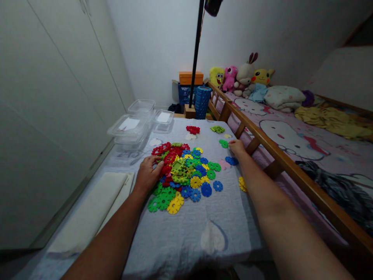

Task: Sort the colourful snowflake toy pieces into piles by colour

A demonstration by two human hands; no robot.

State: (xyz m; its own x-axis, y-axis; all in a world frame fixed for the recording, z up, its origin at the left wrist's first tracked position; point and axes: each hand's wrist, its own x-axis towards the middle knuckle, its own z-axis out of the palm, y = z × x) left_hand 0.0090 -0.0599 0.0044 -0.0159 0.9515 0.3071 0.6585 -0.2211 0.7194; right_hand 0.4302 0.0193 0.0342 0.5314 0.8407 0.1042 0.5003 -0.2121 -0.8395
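Note:
A heap of flat plastic snowflake pieces [186, 173] in red, green, blue and yellow lies on a pale quilt [186, 229]. My left hand [148, 173] rests at the heap's left edge, fingers curled over red pieces. My right hand [237, 147] reaches to the far right and pinches at a green piece [223, 143]. Small sorted groups lie beyond: red pieces [192, 129], light green pieces [217, 129], blue pieces [232, 160], yellow pieces [242, 183] by my forearm.
Clear plastic boxes with lids [136, 124] stand at the quilt's far left. A wooden bed rail [279, 155] runs along the right, with plush toys [241, 77] on the bed. A black pole [196, 54] stands behind, and a folded white cloth [96, 206] lies left.

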